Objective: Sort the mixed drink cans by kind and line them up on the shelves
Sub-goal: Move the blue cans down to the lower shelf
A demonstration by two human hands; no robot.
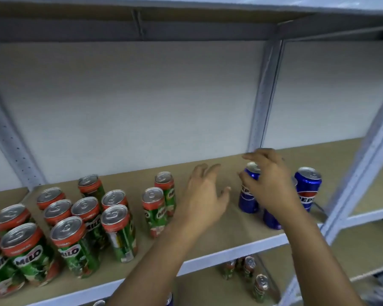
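Several green-and-red Milo cans (pixel 75 237) stand in a loose cluster at the left of the brown shelf board (pixel 226 233). Two more Milo cans (pixel 155 208) stand one behind the other near the middle. At the right stand blue Pepsi cans. My right hand (pixel 270 184) curls over the top of one upright Pepsi can (pixel 248 199), thumb and fingers around its rim. A second Pepsi can (pixel 307 186) stands just to the right of it. A third blue can (pixel 271 220) shows partly under my right wrist. My left hand (pixel 205 195) hovers with fingers spread between the Milo pair and the Pepsi cans, holding nothing.
The upper shelf's underside (pixel 142 29) hangs overhead. A rear upright (pixel 263 96) stands behind the Pepsi cans, and a front upright (pixel 360 177) rises at the right. Several Milo cans (pixel 249 269) stand on the lower shelf beneath my arms. The shelf's white front edge (pixel 230 250) runs across.
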